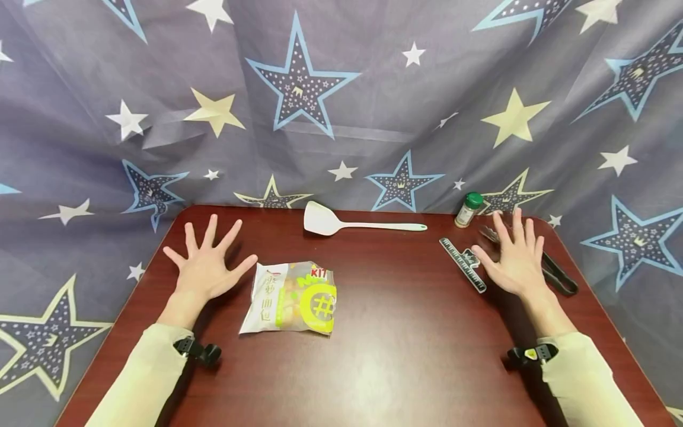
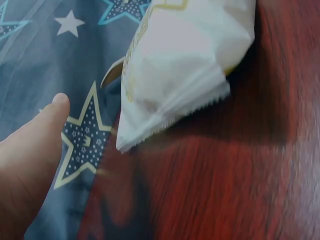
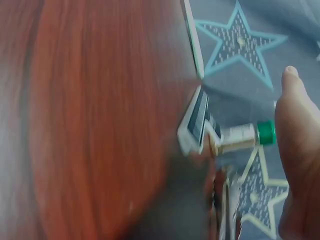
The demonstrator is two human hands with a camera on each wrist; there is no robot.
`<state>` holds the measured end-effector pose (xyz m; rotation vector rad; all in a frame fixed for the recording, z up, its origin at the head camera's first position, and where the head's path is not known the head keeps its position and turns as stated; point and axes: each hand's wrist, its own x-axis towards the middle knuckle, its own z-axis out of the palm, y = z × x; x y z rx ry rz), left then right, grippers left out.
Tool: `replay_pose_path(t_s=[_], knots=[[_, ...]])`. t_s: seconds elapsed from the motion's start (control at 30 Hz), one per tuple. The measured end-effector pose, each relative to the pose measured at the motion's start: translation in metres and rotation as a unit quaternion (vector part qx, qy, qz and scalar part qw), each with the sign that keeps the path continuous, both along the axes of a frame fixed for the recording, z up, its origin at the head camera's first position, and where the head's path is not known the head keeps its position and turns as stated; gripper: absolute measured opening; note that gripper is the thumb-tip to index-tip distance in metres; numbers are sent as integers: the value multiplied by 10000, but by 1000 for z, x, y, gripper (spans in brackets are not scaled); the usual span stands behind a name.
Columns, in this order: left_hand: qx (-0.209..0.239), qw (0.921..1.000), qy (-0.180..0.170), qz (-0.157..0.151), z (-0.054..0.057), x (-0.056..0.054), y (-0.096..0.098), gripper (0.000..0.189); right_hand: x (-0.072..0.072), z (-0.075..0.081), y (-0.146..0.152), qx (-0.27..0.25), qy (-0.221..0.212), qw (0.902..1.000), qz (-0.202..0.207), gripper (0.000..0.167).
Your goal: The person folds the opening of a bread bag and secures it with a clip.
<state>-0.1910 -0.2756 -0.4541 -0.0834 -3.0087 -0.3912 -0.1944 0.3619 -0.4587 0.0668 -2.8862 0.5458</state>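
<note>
With fingers spread wide, my left hand (image 1: 205,270) hovers over the table's left side and holds nothing. Just right of its thumb lies a packaged bread bag (image 1: 296,298), white and yellow-green; the left wrist view shows the crimped end of the bag (image 2: 175,65) apart from the thumb. My right hand (image 1: 514,261), also spread and holding nothing, is over the right side. Left of it lies a clip with a piano-key pattern (image 1: 463,265). Black-handled tongs (image 1: 557,276) lie partly hidden beneath that hand. Beyond its fingertips stands a green-capped seasoning bottle (image 1: 468,210).
A white spatula (image 1: 322,219) lies along the back edge of the dark red wooden table (image 1: 373,356), handle pointing right. Behind and beside the table hangs a grey star-patterned cloth (image 1: 368,118). Each wrist wears a strapped black camera (image 1: 205,353).
</note>
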Motion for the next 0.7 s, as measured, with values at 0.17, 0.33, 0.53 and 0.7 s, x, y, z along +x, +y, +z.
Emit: replay_pose_path(t_s=[0.17,0.33,0.53,0.7], knots=[[67,9997,150,-186,4,-3,9,91,-6,8,-26,-46,370,9987,335,90],[80,9991,256,-339,10,-5,18,92,-14,14,-58,-177,578,9958,693,91],[209,9968,511,-578,16,-6,38,94,-15,19,-90,-272,711,9897,1214,92],[494,9910,829,-930,22,-5,60,97,-12,18,-110,-631,588,9854,1470,102]])
